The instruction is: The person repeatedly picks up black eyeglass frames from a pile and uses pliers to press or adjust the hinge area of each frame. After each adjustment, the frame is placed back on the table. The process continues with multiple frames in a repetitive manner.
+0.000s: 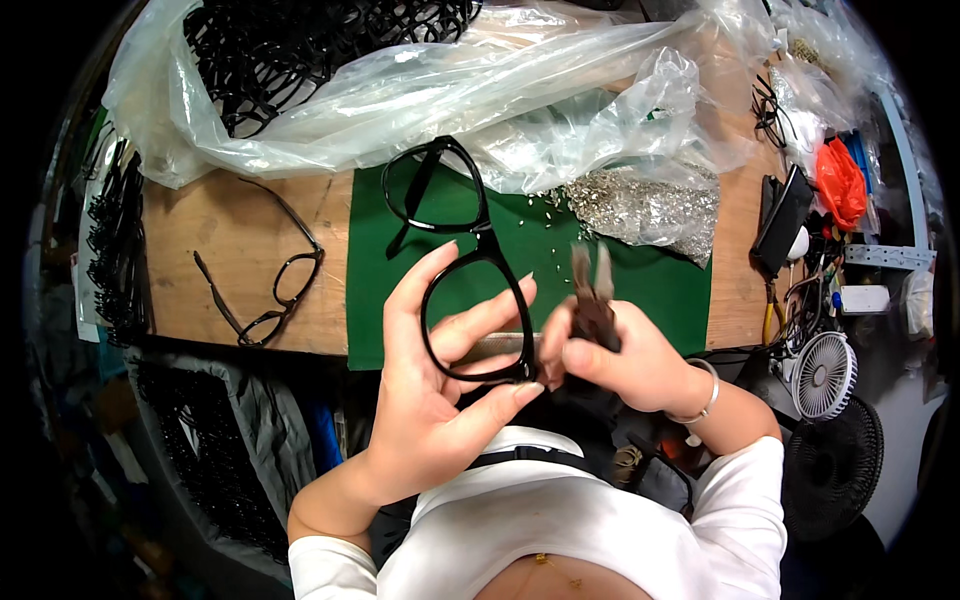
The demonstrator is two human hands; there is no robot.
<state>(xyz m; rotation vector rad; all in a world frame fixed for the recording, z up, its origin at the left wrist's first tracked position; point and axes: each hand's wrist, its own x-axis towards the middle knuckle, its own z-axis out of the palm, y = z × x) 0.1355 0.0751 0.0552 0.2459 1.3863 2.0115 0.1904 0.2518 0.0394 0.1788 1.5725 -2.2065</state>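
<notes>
My left hand (410, 420) grips a pair of black eyeglasses (486, 238) by the lower rim, fingers behind it and thumb along its end. The eyeglasses stand on end above a green mat (366, 300), one temple arm folded out behind the upper rim. My right hand (640, 360) is closed around pliers (594, 312), whose jaws point away from me and are smeared by motion. Its fingertips are close to the lower end of the eyeglasses; whether they touch is unclear. Beyond, small shiny metal pieces (640, 208) spill from a clear bag onto the mat.
A large clear plastic bag (400, 105) holding many black frames (300, 40) covers the far table. Another pair of eyeglasses (320, 252) lies at left, beside stacked black frames (122, 250). At right are a dark phone (782, 222), a red bag (840, 185) and a white fan (823, 376).
</notes>
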